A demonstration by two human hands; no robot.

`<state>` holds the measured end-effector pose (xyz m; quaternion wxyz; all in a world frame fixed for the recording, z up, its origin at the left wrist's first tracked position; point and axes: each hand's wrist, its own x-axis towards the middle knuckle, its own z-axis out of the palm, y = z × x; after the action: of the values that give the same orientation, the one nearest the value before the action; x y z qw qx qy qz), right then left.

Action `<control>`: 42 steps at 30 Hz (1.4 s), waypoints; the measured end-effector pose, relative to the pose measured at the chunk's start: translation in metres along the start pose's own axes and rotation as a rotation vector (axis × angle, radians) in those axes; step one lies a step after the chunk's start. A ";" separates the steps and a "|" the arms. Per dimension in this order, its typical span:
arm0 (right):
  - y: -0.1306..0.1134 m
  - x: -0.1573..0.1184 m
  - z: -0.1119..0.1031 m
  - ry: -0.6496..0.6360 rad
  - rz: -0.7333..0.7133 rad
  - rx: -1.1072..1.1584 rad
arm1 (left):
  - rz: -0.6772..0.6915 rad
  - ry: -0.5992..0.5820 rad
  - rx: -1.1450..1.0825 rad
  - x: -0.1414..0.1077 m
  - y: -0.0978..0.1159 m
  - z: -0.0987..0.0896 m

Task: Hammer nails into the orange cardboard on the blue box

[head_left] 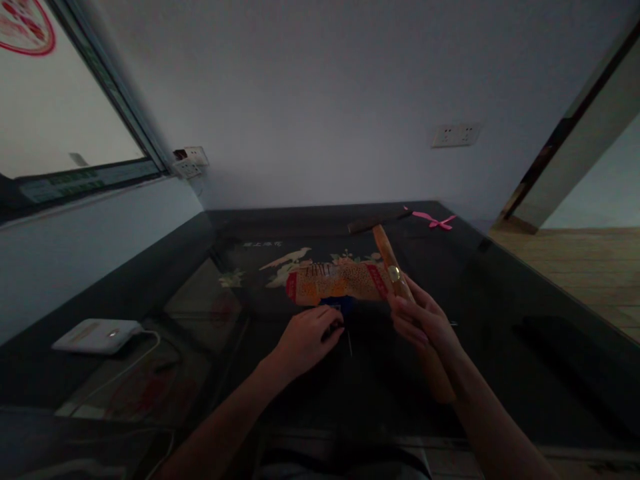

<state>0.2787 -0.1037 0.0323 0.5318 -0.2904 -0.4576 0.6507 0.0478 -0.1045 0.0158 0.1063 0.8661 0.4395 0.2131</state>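
The right hand (pixel 425 321) grips a hammer (pixel 387 248) by its wooden handle, seemingly a holding stage. The left hand (pixel 306 337) curls near a blue item (pixel 340 304), its grip unclear. Beyond lies a red-ended packet (pixel 335 281) on the table (pixel 480 287); moving the hammer calls for finger clearance.

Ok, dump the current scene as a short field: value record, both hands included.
right hand: shut around the wooden handle of a hammer, head up and away
left hand: fingers curled beside a blue item; contents of grip unclear
packet: patterned, red ends, lying ahead of left hand
surface: dark table, bird and flower print
far right: pink ribbon
left side: white power bank, cable attached
wall: sockets
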 end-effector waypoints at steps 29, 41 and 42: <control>0.003 0.002 0.005 -0.016 0.005 0.043 | 0.062 0.015 -0.130 0.013 0.017 -0.037; 0.013 0.005 -0.001 -0.006 0.065 0.046 | -0.030 0.328 -0.275 0.103 -0.057 -0.025; 0.013 0.005 -0.001 0.000 0.075 0.045 | -0.026 0.300 -0.292 0.102 -0.058 -0.023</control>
<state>0.2726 -0.0994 0.0211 0.5135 -0.2950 -0.4316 0.6804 0.0496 0.0122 0.0426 0.1667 0.7943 0.4261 0.3995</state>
